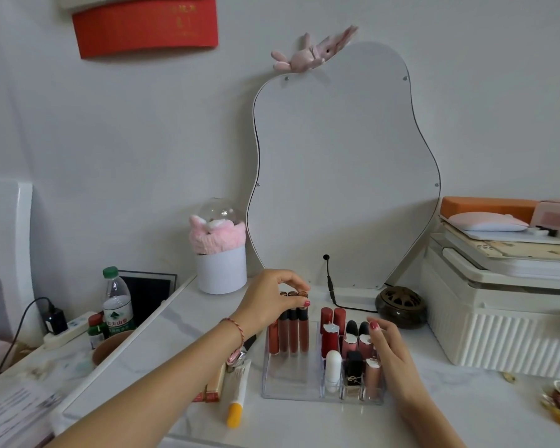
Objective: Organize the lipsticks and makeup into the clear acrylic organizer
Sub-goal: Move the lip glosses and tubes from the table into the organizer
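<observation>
Head view: left hand pinches lip gloss tube upright in organizer; right hand, fingers relaxed, touches organizer's right edge on white counter.

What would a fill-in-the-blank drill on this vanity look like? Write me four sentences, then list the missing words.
1. The left hand pinches the cap of a tall dark-red lip gloss tube standing in the clear acrylic organizer's ____ compartment.
2. The right hand rests on the organizer's ____ side.
3. The white tube with the yellow cap lies ____ the organizer.
4. The white rounded lip balm stick stands in the ____ row.

Missing: wide left; right; outside; front
</observation>
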